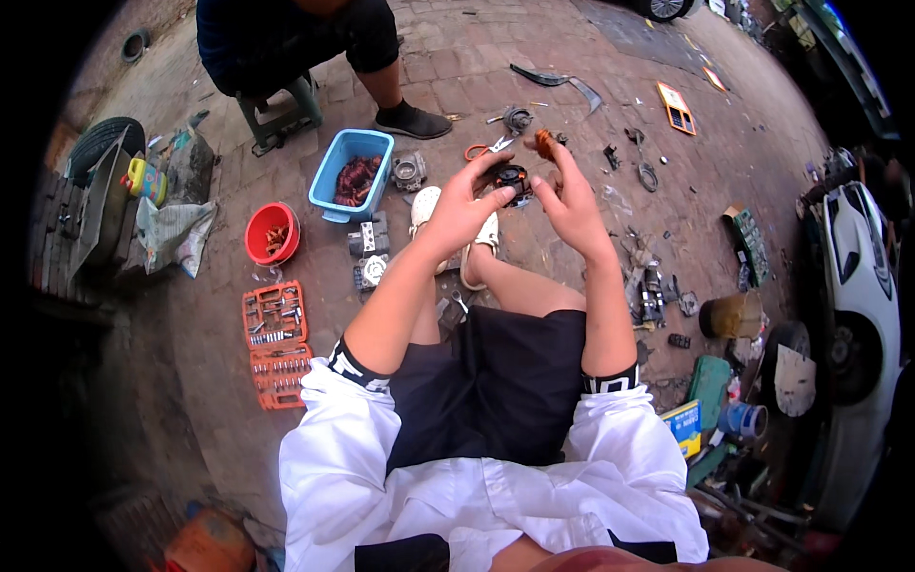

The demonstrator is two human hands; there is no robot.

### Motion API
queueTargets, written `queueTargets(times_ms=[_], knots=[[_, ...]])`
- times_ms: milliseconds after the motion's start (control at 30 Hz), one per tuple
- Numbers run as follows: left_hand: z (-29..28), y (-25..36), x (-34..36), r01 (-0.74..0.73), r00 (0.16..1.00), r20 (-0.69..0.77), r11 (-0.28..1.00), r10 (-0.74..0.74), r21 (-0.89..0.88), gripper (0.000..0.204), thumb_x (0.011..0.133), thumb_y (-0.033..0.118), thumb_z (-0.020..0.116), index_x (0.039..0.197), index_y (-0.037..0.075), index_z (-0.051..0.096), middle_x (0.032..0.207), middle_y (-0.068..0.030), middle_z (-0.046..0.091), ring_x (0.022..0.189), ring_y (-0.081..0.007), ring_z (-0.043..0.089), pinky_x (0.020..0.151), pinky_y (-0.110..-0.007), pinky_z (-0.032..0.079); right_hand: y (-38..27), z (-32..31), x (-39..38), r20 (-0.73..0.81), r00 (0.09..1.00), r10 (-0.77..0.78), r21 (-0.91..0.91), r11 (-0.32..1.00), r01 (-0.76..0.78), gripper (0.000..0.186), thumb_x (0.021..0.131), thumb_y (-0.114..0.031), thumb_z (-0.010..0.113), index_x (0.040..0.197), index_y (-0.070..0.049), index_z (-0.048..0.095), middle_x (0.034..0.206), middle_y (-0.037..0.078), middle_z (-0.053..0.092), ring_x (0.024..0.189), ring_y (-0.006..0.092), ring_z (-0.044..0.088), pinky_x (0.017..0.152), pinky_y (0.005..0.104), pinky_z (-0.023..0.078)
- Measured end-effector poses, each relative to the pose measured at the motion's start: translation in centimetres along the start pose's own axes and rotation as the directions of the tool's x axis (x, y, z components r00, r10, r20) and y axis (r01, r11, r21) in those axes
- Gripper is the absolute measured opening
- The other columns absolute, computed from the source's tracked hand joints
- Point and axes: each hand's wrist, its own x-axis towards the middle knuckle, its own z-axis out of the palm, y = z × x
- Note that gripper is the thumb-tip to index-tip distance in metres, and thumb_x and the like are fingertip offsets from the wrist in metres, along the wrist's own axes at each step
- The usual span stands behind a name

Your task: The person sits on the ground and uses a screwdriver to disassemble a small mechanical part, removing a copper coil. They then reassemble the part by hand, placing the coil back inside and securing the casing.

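My left hand (461, 206) grips a small round black part with copper-coloured bits (513, 178), holding it between thumb and fingers above my shoes. Close by on the right, the thumb of my right hand (576, 212) points at this part; whether it touches is unclear. A bundle of copper wire (544, 143) sits at the right hand's fingertips, apparently held in them. Past the left fingers lie orange-handled scissors (488, 149) and a round metal part (517, 118) on the brick ground.
Left of my feet stand a blue tub (326, 191) of copper windings and a red bucket (252, 238). An orange socket set (276, 355) lies nearer. A person (367, 48) sits ahead on a stool. Loose metal parts (650, 291) and a white car body (863, 257) are right.
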Motion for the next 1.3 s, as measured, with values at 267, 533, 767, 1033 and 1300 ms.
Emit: queueTargets(times_ms=[267, 533, 767, 1033, 1300], knots=[[-1.0, 0.8, -0.5, 0.01, 0.994, -0.099, 0.958, -0.04, -0.288, 0.039, 0.088, 0.006, 0.058, 0.124, -0.003, 0.046, 0.114, -0.0098, 0.055, 0.106, -0.0155, 0.054, 0.094, -0.028, 0.042, -2.4, 0.3, 0.0, 0.079, 0.997, -0.025, -0.213, 0.976, 0.041, 0.026, 0.085, -0.023, 0.062, 0.075, 0.001, 0.061, 0.066, 0.007, 0.06, 0.056, 0.0101, 0.049, 0.05, 0.0266, 0.037], [-0.4, -0.2, -0.6, -0.14, 0.974, -0.11, 0.908, 0.198, 0.395, 0.045, 0.076, 0.007, 0.068, 0.117, 0.002, 0.052, 0.113, -0.0141, 0.058, 0.106, -0.0257, 0.056, 0.091, -0.034, 0.043, -1.5, 0.8, -0.1, 0.101, 0.986, 0.135, 0.71, 0.684, -0.167, 0.04, 0.094, -0.035, 0.045, 0.093, 0.001, 0.063, 0.08, 0.006, 0.064, 0.053, 0.0035, 0.034, 0.049, 0.0192, 0.031], [-0.4, 1.1, -0.7, -0.072, 0.997, 0.017, 0.988, 0.071, 0.139, 0.045, 0.08, 0.001, 0.061, 0.123, 0.0, 0.05, 0.121, -0.0111, 0.055, 0.112, -0.0205, 0.052, 0.097, -0.032, 0.04, -2.0, 0.5, 0.9, 0.18, 0.959, 0.218, 0.867, 0.425, -0.259, 0.065, 0.096, -0.048, 0.031, 0.125, 0.01, 0.043, 0.111, 0.014, 0.06, 0.057, 0.0047, 0.031, 0.051, 0.0194, 0.031], [-1.0, 1.1, -0.6, -0.086, 0.977, -0.205, 0.991, 0.065, -0.098, 0.04, 0.084, 0.0, 0.059, 0.122, -0.001, 0.047, 0.113, -0.0078, 0.057, 0.103, -0.0144, 0.055, 0.085, -0.026, 0.047, -2.1, 1.9, 0.5, 0.02, 0.998, 0.059, 0.445, 0.894, -0.061, 0.047, 0.099, -0.037, 0.035, 0.114, 0.005, 0.051, 0.068, -0.003, 0.04, 0.059, 0.006, 0.035, 0.054, 0.0219, 0.036], [-0.9, 0.3, -0.2, -0.034, 0.911, -0.411, 0.998, 0.008, -0.057, 0.035, 0.086, 0.002, 0.057, 0.119, -0.005, 0.047, 0.108, -0.0127, 0.059, 0.096, -0.0154, 0.059, 0.078, -0.026, 0.051, -4.0, 1.8, 0.3, 0.124, 0.985, 0.12, 0.872, 0.461, -0.166, 0.041, 0.098, -0.031, 0.037, 0.117, 0.003, 0.05, 0.096, 0.004, 0.056, 0.066, 0.006, 0.037, 0.06, 0.0218, 0.037]])
